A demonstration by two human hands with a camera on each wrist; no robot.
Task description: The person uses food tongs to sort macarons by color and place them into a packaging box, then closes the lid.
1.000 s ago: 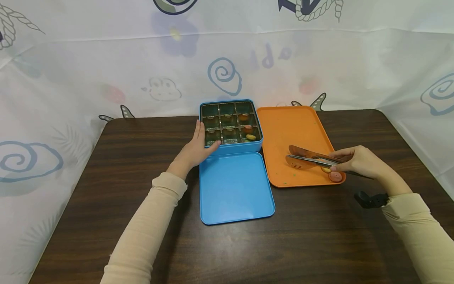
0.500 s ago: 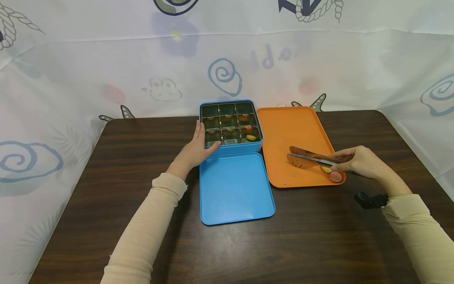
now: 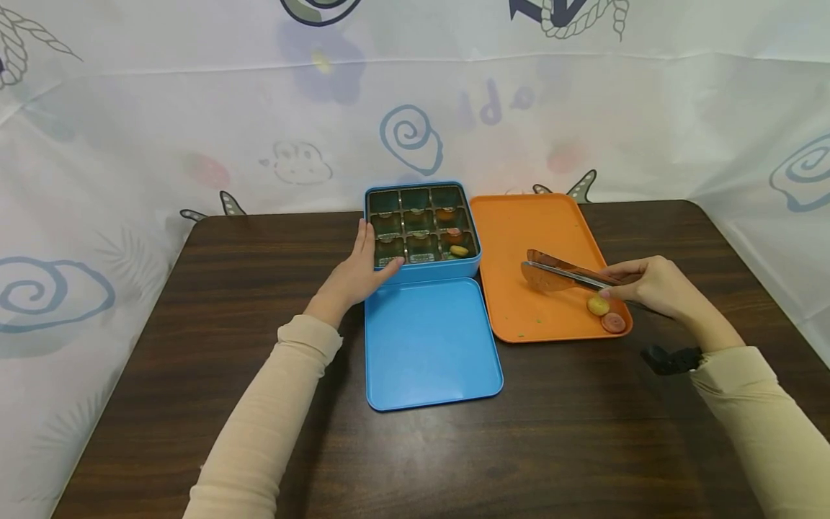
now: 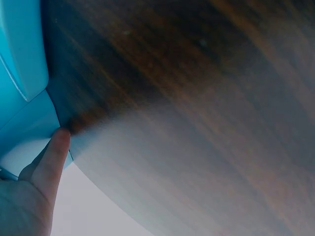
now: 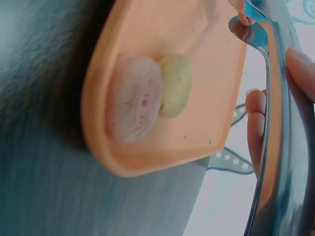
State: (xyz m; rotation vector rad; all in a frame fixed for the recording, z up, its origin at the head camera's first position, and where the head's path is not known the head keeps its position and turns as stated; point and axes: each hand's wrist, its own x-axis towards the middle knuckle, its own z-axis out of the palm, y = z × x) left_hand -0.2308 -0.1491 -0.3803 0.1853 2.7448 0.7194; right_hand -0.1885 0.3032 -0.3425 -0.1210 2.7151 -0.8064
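One blue tin (image 3: 421, 270) with nine compartments, one blue lid (image 3: 431, 346) lying flat in front of it, one orange tray (image 3: 525, 238) just right of both. Two round sweets at the tray's near right corner: one yellow (image 3: 598, 305), one pink (image 3: 612, 322), touching. Left hand (image 3: 359, 270) resting on the tin's left wall, fingers straight. Right hand (image 3: 651, 288) gripping metal tongs (image 3: 558, 272) above the tray, tips empty. Contents of most compartments hard to make out; tongs' handle end hidden behind the hand.

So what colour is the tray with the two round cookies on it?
Orange. The tray shows best in the head view, beside the blue tin.
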